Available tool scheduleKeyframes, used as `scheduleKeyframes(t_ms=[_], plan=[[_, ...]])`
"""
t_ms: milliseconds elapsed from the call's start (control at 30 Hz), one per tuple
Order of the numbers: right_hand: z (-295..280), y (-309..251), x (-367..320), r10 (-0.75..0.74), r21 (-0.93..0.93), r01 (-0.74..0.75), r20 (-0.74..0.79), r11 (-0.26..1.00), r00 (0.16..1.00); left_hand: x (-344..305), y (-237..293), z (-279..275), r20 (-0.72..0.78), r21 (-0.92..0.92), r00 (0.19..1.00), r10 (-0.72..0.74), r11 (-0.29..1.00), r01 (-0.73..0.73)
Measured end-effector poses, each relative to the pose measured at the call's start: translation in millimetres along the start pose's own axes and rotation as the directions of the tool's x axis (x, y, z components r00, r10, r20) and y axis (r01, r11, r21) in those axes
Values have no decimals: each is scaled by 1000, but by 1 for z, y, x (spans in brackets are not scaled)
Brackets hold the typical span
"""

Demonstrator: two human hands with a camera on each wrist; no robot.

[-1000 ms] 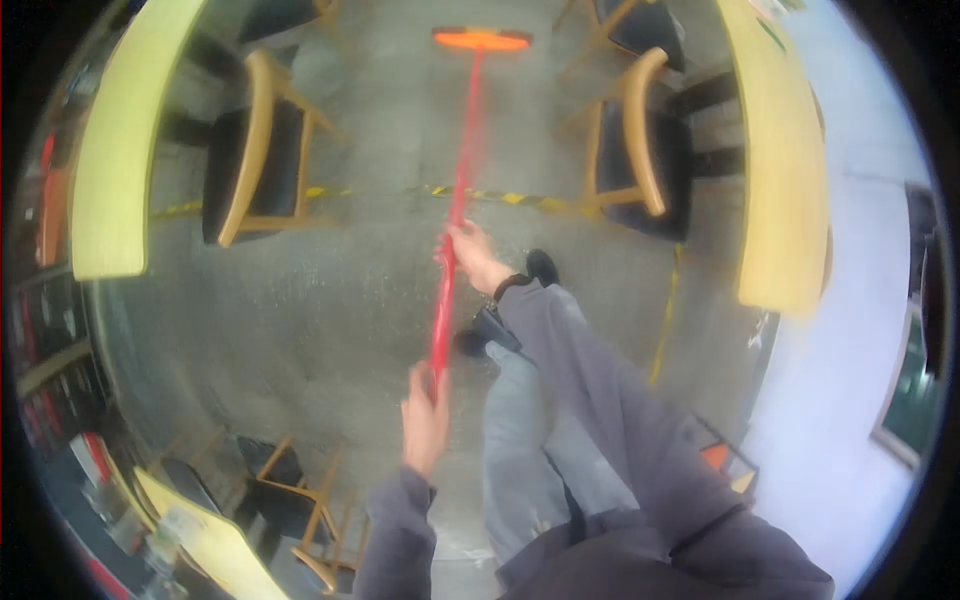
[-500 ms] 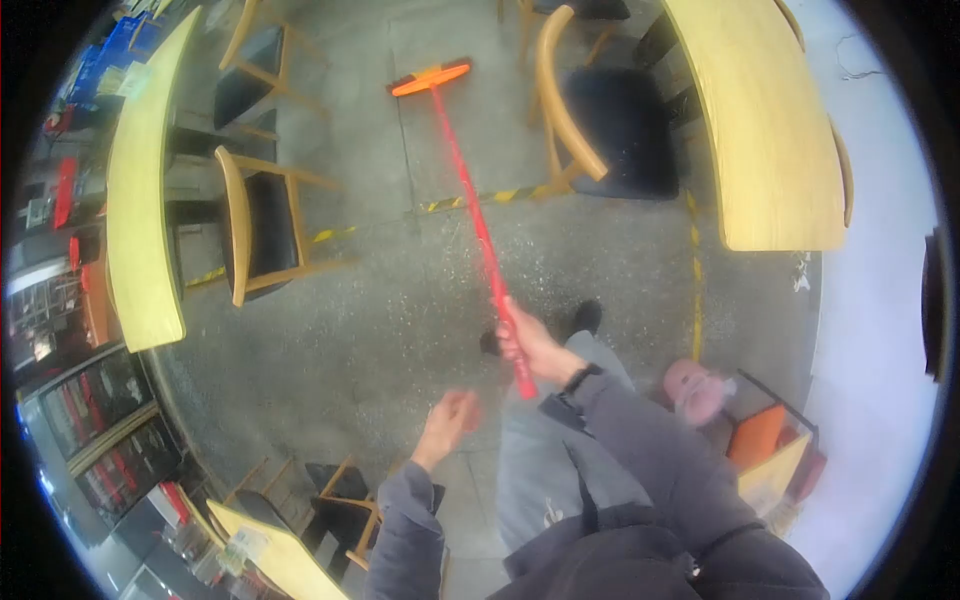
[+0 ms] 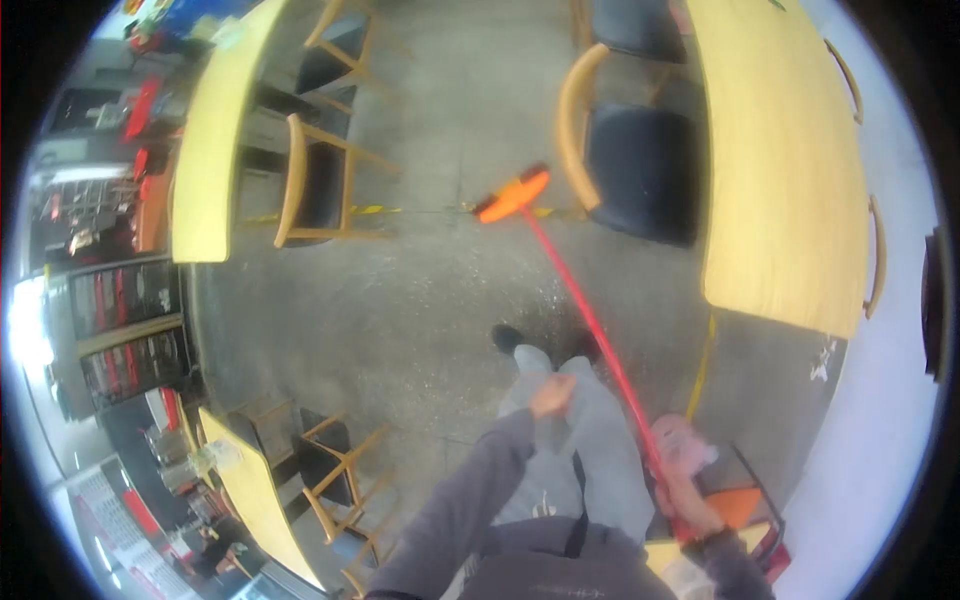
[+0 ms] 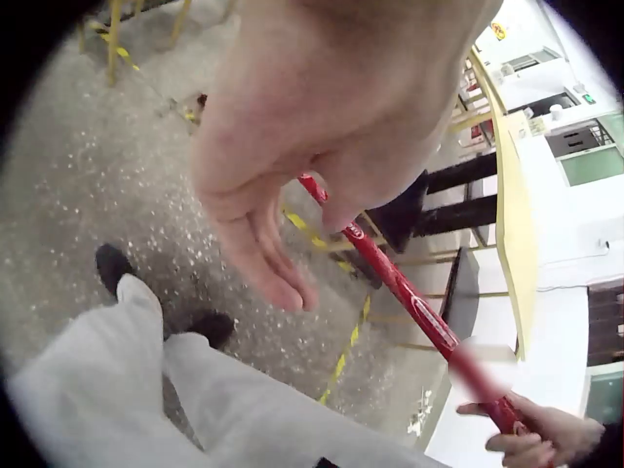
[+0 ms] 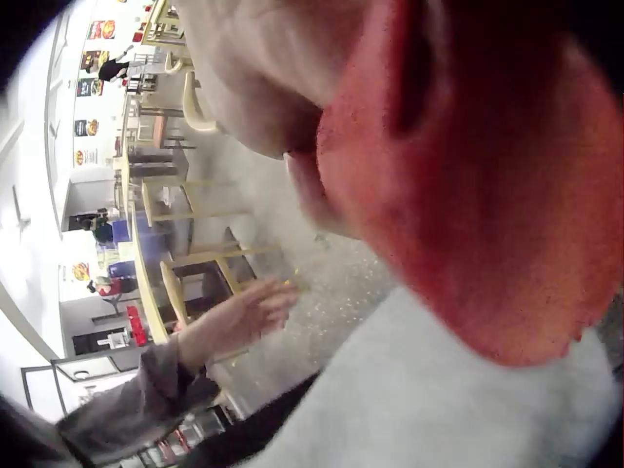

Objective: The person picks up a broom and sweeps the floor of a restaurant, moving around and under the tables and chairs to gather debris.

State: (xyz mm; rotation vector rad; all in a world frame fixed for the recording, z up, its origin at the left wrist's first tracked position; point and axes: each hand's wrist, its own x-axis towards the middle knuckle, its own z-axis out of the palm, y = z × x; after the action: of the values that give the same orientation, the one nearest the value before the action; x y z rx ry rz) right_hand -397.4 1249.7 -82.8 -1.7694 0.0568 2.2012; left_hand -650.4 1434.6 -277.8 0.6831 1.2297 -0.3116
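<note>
A broom with a long red handle (image 3: 592, 318) and an orange head (image 3: 515, 195) slants across the head view, its head near the floor tape. My right hand (image 3: 688, 503) grips the handle close to its end, beside my right hip. In the right wrist view, the red handle end (image 5: 487, 195) fills much of the picture, against the right hand (image 5: 263, 58). My left hand (image 3: 552, 396) is off the handle, in front of my legs. Its fingers (image 4: 263, 249) bend loosely in the left wrist view, with nothing held; the handle passes behind them.
Pale specks lie scattered over the grey floor (image 3: 400, 320). A yellow table (image 3: 780, 180) and a dark-seated chair (image 3: 640, 165) stand right; another table (image 3: 215, 150) and chair (image 3: 320, 190) stand left. A pink object (image 3: 682, 445) sits low at my right, near an orange one (image 3: 735, 506).
My left hand has let go of the handle and moved right, before my legs. The right hand has carried the handle end right and back, and the broom head has come nearer.
</note>
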Motion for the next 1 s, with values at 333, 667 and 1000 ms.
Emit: scheduleKeyframes(t_ms=[333,667,1000], plan=[[-4,34,-128,-80,-301,32,-148,953,986,37,5,122,159,-389,985,-63,913,121],[41,-9,-55,-409,-453,372,18,810,912,15,45,8,-211,-418,970,116,887,-197],[224,-199,84,31,259,-93,232,961,972,18,107,-203,-356,-559,934,35,793,-243]])
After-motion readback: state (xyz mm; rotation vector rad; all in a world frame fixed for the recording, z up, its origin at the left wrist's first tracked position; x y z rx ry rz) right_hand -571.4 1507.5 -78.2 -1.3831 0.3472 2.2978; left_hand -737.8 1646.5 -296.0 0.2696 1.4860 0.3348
